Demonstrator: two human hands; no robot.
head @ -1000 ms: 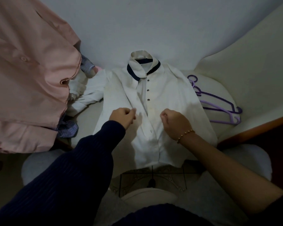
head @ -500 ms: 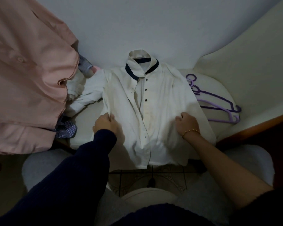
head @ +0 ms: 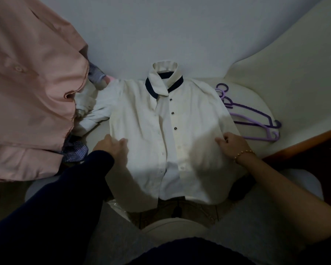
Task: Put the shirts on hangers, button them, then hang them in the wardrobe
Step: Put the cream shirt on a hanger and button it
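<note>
1. A white shirt (head: 151, 131) is laid front up on the white table (head: 256, 92), in the middle. Its collar is turned to the far side, and its hem is draped over the near edge.
2. A dark band is seen around the collar, and three dark buttons are seen down the upper front.
3. The left hand (head: 111, 146) is placed on the shirt's left side. Its fingers are blurred, so it cannot be told whether cloth is held.
4. The right hand (head: 231, 144) is set on the shirt's right side. Its fingers are curled in and its thumb is pointed left, so that the cloth appears to be pinched. A beaded bracelet (head: 243, 153) is worn on that wrist.
5. Purple hangers (head: 254, 119) are stacked on the table just right of the shirt.
6. A pink shirt (head: 31, 92) is hung at the far left, and a checked cloth (head: 75, 152) is partly covered by its lower edge.
</note>
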